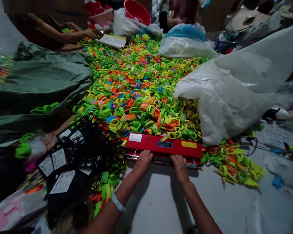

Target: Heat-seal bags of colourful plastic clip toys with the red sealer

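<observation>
We had both hands on the front edge of a long red heat sealer (164,146) that lay flat on the pale surface (161,201), square in front of us at the foot of a big heap of small plastic clips (136,84) in green, yellow, orange and blue. Our left hand (143,162) lay knuckles-up with its fingers curled down over the near left stretch of the bar; our right hand (180,165) did the same just beside it, toward the middle. Neither hand closed around anything loose; both pressed or rested on the bar, and we could not tell how firmly. We judged the sealer stiff and fairly heavy for its slim shape, with a smooth painted top likely to slide under bare palms, so the long front lip seemed the surest place to hold, hands spread apart to keep it level. A thin black cable (249,148) trailed off its right end and could snag. A black mesh crate (88,146) with white tags sat touching the left end, and a bulging white plastic bag (234,87) slumped close behind the right end. Across the heap, another person's hands (80,31) worked among the clips.
</observation>
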{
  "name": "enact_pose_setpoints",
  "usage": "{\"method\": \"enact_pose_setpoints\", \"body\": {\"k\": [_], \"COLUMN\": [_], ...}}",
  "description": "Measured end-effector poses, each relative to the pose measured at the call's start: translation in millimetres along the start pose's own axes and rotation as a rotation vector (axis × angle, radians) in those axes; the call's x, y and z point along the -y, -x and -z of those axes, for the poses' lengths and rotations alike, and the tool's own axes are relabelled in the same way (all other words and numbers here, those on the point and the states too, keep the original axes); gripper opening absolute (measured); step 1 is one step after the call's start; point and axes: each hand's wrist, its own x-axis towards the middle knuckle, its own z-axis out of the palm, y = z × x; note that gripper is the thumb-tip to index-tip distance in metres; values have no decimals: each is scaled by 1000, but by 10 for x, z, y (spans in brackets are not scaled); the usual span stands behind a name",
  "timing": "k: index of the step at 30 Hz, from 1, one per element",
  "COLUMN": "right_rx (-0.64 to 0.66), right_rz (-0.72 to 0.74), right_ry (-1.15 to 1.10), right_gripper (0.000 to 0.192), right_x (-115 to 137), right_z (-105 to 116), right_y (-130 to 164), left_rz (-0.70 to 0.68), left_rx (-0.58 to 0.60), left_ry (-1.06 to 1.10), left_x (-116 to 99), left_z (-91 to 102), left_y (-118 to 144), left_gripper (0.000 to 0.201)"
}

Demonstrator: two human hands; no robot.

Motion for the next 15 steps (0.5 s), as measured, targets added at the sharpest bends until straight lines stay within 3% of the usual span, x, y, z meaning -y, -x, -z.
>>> {"method": "enact_pose_setpoints", "body": {"k": [5, 8, 11, 15], "right_rx": [7, -64, -106, 176], "right_rz": [74, 98, 134, 228], "right_ry": [-104, -240, -292, -317], "right_gripper": [26, 28, 28, 29], "right_x": [-125, -188, -231, -291], "right_z": [39, 218, 443, 567], "right_y": [258, 148, -318, -1325], "left_rz": [41, 72, 101, 122], "left_rx": [-5, -18, -26, -29], "left_ry": [31, 36, 30, 19], "left_x": [-142, -180, -217, -261], "left_z": [-66, -64, -56, -68], "left_y": [167, 169, 169, 213], "left_gripper": [23, 24, 24, 22]}}
